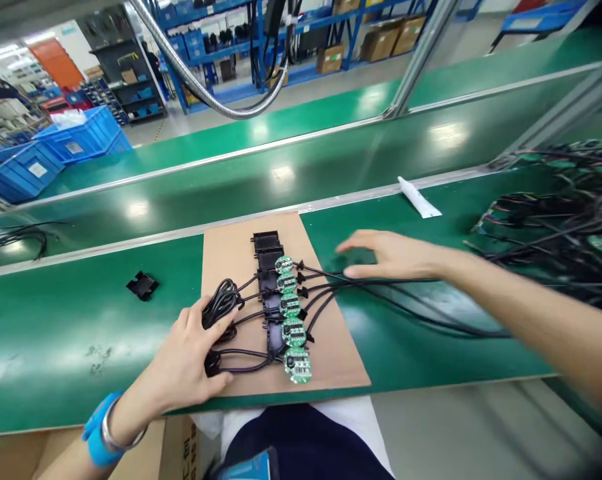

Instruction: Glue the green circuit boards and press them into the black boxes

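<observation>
A row of several round green circuit boards (pixel 291 305) lies across a line of black plastic housings (pixel 269 260) on a brown cardboard sheet (pixel 228 250). Coiled black cables (pixel 224 303) sit at the left of the row, and my left hand (pixel 191 360) is curled around them with thumb and fingers on either side. More black cables (pixel 381 283) run from the boards' right side across the table. Just above these, my right hand (pixel 388 255) hovers with thumb and fingers apart, holding nothing. Whether its fingertips touch a cable is unclear.
A loose black plastic piece (pixel 142 286) lies on the green table at left. A white tube (pixel 419 198) rests near the back rail. Tangled wires (pixel 571 220) are heaped at right. Blue bins (pixel 88 133) stand at the far left; a metal flexible conduit (pixel 201 90) hangs overhead.
</observation>
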`<state>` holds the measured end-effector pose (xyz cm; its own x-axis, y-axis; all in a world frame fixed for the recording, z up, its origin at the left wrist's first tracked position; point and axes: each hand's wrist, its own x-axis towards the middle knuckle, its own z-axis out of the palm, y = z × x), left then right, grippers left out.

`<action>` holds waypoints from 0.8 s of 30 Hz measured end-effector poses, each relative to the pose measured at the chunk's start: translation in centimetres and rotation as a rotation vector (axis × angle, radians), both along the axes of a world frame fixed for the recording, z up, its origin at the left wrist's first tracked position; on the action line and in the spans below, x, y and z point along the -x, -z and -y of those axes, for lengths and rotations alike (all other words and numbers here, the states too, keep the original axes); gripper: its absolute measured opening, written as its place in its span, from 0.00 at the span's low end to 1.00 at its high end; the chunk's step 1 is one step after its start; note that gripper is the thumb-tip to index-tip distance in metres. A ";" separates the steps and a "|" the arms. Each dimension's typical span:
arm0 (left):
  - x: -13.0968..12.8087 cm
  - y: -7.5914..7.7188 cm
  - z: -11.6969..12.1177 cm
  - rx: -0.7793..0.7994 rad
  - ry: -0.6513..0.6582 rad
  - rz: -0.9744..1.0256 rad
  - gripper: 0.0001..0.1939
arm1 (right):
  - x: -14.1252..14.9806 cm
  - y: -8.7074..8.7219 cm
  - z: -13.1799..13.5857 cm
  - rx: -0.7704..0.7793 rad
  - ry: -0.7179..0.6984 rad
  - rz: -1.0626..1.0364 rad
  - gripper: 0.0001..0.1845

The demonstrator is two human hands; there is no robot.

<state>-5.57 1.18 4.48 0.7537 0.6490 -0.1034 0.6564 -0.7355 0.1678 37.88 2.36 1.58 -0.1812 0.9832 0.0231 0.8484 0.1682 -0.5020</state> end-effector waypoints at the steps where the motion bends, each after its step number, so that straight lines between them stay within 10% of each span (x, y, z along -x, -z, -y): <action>1: 0.0 0.1 -0.5 0.048 0.002 -0.002 0.43 | 1.6 0.8 -1.2 0.023 -0.060 -0.044 0.30; 4: -0.5 -0.1 -2.3 0.114 -0.134 0.039 0.20 | 6.1 2.6 -4.4 0.038 -0.150 -0.190 0.26; 7: -1.7 0.6 -4.6 0.070 -0.295 0.117 0.19 | 8.2 3.7 -5.5 0.066 -0.184 -0.268 0.19; 12: -3.5 3.3 -7.8 0.185 -0.173 0.208 0.21 | 7.9 4.1 -3.6 -0.089 -0.243 -0.344 0.13; 17: -3.5 3.3 -9.6 0.301 -0.133 0.297 0.10 | 7.4 1.6 -3.1 -0.222 -0.185 -0.325 0.18; 24: -3.0 0.5 -15.2 -0.123 -0.179 0.390 0.08 | 0.7 -2.5 -7.8 -0.076 -0.043 -0.254 0.35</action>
<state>-2.52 16.37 3.99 0.5962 0.7622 0.2523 0.6800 -0.6464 0.3461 37.14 10.21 4.11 -0.2014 0.9685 0.1467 0.6882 0.2465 -0.6824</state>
